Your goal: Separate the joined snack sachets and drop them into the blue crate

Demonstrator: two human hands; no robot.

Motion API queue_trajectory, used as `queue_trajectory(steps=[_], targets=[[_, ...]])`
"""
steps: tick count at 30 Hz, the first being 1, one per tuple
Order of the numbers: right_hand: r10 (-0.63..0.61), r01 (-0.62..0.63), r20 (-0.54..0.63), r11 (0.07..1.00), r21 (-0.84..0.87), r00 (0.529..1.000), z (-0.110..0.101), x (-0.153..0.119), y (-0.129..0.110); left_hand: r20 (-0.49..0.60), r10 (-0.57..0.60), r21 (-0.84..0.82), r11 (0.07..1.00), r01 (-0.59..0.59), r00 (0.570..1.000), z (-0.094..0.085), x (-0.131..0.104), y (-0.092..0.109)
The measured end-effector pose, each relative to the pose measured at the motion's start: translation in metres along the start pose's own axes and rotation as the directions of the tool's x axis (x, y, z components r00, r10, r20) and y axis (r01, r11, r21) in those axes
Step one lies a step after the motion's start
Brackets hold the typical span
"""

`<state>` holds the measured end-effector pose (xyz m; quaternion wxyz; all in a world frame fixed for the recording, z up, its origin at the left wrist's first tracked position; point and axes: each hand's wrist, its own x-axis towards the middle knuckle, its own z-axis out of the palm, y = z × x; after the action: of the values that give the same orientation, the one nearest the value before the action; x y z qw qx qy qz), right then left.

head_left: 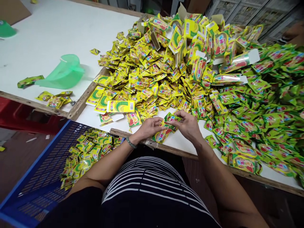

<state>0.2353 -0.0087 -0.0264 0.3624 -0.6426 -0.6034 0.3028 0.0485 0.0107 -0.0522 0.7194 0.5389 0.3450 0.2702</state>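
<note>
At the table's front edge my two hands meet over a few small candy packets. My left hand is closed, its thumb and fingers pinching the near side of a yellow-green packet. From the other side my right hand grips a green packet between thumb and fingers, just above and touching the first. How many packets lie beneath the fingers is hidden. Directly beyond is a heap of yellow packets, and to the right spreads a heap of green packets.
Flat yellow cartons lie left of my hands; more cartons top the heap. A blue crate below the table's left side holds filled cartons. A green scoop rests behind a wooden edge strip.
</note>
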Motion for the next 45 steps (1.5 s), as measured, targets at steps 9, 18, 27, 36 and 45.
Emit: queue_trajectory(steps=[9,18,27,36,45], targets=[[-0.101,0.098,0.137,0.995,0.028,0.985,-0.008,-0.003,0.0,0.009,-0.011,-0.109,0.994,0.012,1.0,0.0,0.0,-0.005],[-0.145,0.226,0.35,0.952,-0.204,0.926,0.002,-0.009,-0.021,0.013,0.042,-0.015,0.999,-0.042,0.999,0.002,0.001,-0.007],[-0.148,0.166,-0.212,0.984,0.07,0.966,0.011,-0.033,0.012,-0.275,0.151,0.196,0.976,-0.098,0.95,0.002,-0.006,-0.017],[-0.001,-0.008,0.034,0.958,0.285,0.999,0.034,-0.042,0.033,-0.213,0.268,0.304,0.932,-0.197,0.94,0.009,-0.014,-0.012],[-0.09,0.076,0.099,0.988,0.132,0.991,0.008,-0.022,0.006,-0.227,0.21,0.132,0.974,-0.184,0.951,0.005,-0.01,-0.017]])
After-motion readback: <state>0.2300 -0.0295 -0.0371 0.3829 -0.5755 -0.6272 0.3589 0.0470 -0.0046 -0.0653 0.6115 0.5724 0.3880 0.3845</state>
